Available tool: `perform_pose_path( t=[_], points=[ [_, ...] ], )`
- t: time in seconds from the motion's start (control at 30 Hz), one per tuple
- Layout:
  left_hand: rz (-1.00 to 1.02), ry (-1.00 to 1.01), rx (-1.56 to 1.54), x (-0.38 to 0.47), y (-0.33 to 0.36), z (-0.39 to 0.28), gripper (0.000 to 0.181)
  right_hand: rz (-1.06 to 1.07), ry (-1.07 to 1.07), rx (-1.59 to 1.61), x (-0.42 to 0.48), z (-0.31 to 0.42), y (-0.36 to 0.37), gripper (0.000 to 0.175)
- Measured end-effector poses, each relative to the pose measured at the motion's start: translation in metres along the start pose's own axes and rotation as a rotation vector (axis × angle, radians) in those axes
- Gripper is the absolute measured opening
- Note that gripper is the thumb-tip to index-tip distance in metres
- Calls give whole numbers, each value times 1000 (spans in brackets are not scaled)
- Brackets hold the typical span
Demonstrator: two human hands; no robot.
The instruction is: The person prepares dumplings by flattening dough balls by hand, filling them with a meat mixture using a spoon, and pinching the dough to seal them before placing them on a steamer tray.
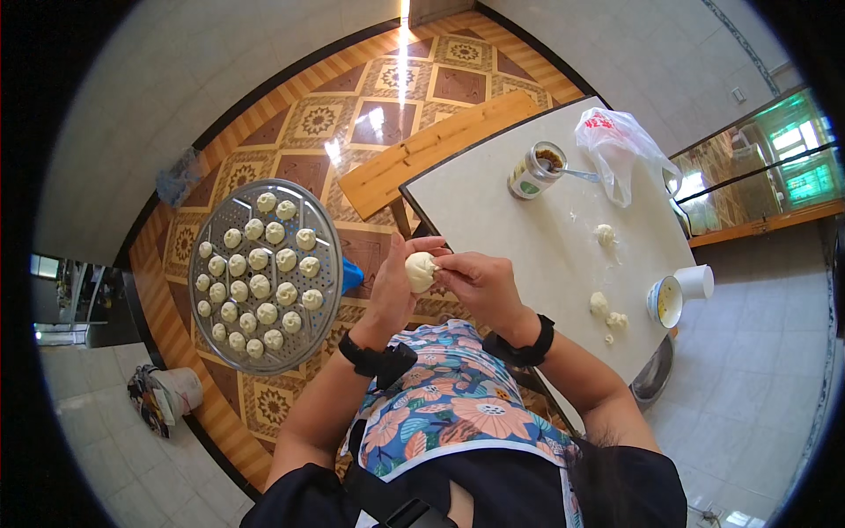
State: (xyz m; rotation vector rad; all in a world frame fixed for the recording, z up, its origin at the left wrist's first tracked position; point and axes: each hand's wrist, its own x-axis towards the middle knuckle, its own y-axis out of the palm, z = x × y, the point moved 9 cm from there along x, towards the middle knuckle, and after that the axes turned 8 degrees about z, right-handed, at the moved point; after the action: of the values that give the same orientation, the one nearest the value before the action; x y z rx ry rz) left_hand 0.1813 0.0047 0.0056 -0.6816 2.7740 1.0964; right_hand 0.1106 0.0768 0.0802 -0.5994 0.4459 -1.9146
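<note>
A pale dough bun (420, 272) rests against the palm and fingers of my left hand (392, 290). The fingertips of my right hand (485, 285) pinch the gathered edge of its dough. To the left, a round perforated metal steamer tray (310, 343) carries many small pleated buns, spaced apart in loose rows. On the table (502, 237) to the right lie a dough lump (604, 235) and, nearer to me, more dough pieces (599, 303). A glass jar (536, 171) holds a brown filling with a spoon (577, 175) sticking out.
A white plastic bag (620, 148) lies at the table's far side. A bowl with yellowish residue (665, 302) and a white cup (696, 282) are at its right edge. A wooden bench (436, 152) stands beyond the table. A bin (178, 391) sits at the lower left.
</note>
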Motion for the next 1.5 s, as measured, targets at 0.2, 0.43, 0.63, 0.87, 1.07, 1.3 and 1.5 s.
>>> perform_pose_path(
  t=[0.2, 0.43, 0.63, 0.87, 1.07, 1.3, 1.5],
  points=[
    [-63, -53, -20, 0, -17, 5, 70, 92, 239, 374, 1, -11, 6, 20],
    [-76, -189, -45, 2, -20, 15, 68, 196, -275, -275, 9, 29, 13, 27],
    [-8, -637, -53, -11, -15, 40, 73, 357, -613, -517, -9, 56, 21, 36],
    [183, -710, 150, -13, -11, 39, 85, 409, -555, -513, -3, 46, 23, 27],
    [-45, -185, -212, -1, -6, 17, 72, 172, -392, -131, 6, 25, -3, 20],
    [21, -76, -297, -10, -1, 30, 40, 175, -338, -256, 5, 26, -5, 20],
    [-85, -156, -24, -29, -10, 21, 40, 243, -615, -320, 2, 38, 12, 21]
  ],
)
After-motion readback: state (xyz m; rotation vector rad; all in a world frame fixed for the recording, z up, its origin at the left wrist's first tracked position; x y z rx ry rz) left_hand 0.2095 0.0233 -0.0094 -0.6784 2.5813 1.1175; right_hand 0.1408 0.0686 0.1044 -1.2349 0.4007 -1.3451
